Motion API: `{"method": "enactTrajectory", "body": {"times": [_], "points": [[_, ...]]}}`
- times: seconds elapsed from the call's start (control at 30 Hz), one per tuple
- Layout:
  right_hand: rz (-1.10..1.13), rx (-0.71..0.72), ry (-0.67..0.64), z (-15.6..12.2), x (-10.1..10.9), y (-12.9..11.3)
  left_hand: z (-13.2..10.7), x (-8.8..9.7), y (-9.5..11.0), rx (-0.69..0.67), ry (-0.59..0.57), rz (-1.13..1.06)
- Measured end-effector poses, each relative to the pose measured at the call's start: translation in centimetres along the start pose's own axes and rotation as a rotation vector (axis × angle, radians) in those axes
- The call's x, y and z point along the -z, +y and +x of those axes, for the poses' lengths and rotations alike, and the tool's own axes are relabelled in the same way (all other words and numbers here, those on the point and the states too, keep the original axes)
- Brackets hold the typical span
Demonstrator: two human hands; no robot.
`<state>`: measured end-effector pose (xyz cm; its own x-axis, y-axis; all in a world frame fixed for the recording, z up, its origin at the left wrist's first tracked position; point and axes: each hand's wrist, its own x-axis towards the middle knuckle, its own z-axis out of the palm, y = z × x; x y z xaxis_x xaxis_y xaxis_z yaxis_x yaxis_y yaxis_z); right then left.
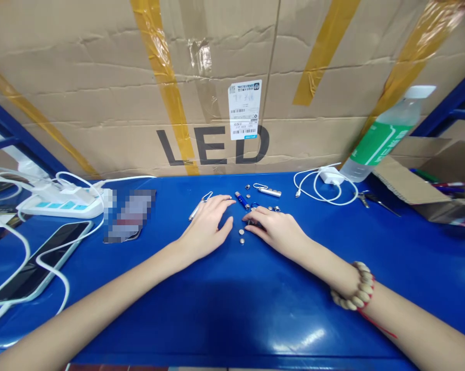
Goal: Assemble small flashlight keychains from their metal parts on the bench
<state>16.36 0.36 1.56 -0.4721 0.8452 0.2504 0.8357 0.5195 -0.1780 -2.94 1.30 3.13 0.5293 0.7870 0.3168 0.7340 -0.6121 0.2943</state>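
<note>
My left hand point(207, 226) lies flat on the blue table point(232, 299), fingers stretched toward a small blue keychain flashlight point(241, 200). A silver keychain flashlight point(198, 207) lies just left of its fingers. My right hand point(274, 226) rests palm down beside it, fingers pointing left, with a dark part partly hidden under them. Two small button cells point(242, 236) sit between the hands. Another silver flashlight point(269, 191) and several small metal caps point(273, 208) lie just beyond. A bead bracelet point(356, 292) circles my right wrist.
A large cardboard box marked LED point(217, 103) walls off the back. Left: a power strip point(62, 205) with white cables, a phone point(39, 263) on charge, a blurred item point(128, 215). Right: charger with cable point(325, 181), green-labelled bottle point(382, 139), keys point(371, 200), an open carton point(429, 190).
</note>
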Motion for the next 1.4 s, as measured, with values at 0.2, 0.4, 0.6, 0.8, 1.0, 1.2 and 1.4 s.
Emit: {"method": "enactTrajectory", "body": {"times": [0.2, 0.4, 0.6, 0.8, 1.0, 1.2, 1.4], "points": [[0.013, 0.008, 0.015, -0.1, 0.0, 0.1, 2.6, -0.6, -2.0, 0.021, -0.177, 0.135], [0.015, 0.000, 0.004, -0.1, 0.0, 0.1, 3.1, -1.0, -2.8, -0.038, -0.274, 0.123], [0.006, 0.008, 0.005, -0.1, 0.1, 0.1, 1.2, -0.6, -1.3, -0.109, -0.242, 0.063], [0.055, 0.011, 0.022, -0.1, 0.2, 0.3, -0.7, 0.0, 0.8, -0.178, -0.201, -0.062], [0.106, -0.007, 0.073, 0.0, 0.6, 0.4, -1.4, 0.3, 1.6, -0.018, -0.070, -0.240], [0.320, 0.110, 0.223, -0.2, 0.5, -0.2, -1.9, 0.4, 1.5, 0.120, 0.045, -0.411], [0.468, 0.254, 0.277, -0.9, -0.1, -1.5, -2.7, 0.1, 1.2, 0.121, 0.052, -0.440]]}}
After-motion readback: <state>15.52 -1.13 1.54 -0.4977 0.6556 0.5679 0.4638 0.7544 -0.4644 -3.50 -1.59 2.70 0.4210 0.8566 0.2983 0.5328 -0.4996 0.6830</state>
